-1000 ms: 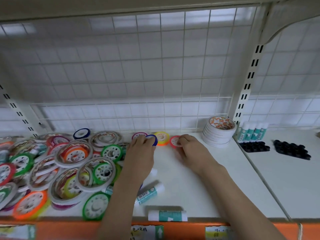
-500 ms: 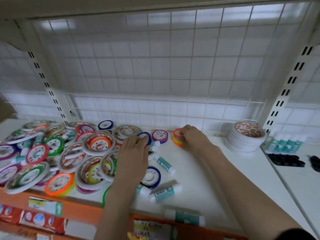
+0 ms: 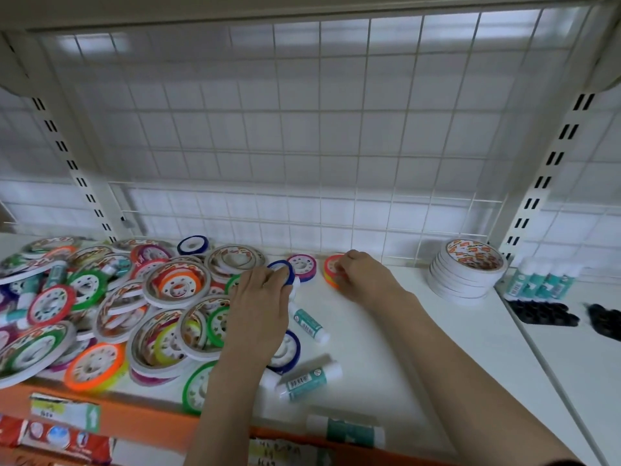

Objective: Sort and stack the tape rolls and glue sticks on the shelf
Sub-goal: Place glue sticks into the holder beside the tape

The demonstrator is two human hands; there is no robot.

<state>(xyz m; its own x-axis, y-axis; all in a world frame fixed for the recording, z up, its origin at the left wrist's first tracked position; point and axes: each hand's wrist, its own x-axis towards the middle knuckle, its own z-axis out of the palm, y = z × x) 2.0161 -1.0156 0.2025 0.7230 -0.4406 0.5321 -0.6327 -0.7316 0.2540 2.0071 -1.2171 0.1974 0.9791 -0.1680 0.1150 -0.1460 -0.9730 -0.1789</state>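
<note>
The white shelf (image 3: 386, 348) ran wide beneath both arms, backed by a wire grid panel (image 3: 302, 146) just beyond the fingertips. Left of the left hand (image 3: 260, 307) sprawled a loose pile of tape rolls (image 3: 111, 307), green, orange, red and white, overlapping at all angles. Well to the right of the right hand (image 3: 364, 280) stood a neat stack of white tape rolls (image 3: 467, 274), and past it a row of upright glue sticks (image 3: 544, 279) against the upright post. The left hand's fingers were curled over a blue tape roll (image 3: 282, 271), pinching its rim and holding it tilted; a purple tape roll (image 3: 302, 266) lay flat just beyond those fingertips. The right hand's fingers were bent round a small red-and-yellow stack of tape rolls (image 3: 331, 272), which sat at its fingertips near the grid. Under the left wrist lay another blue roll (image 3: 289, 353), with three loose glue sticks (image 3: 311, 381) lying on their sides nearer the shelf's front edge.
</note>
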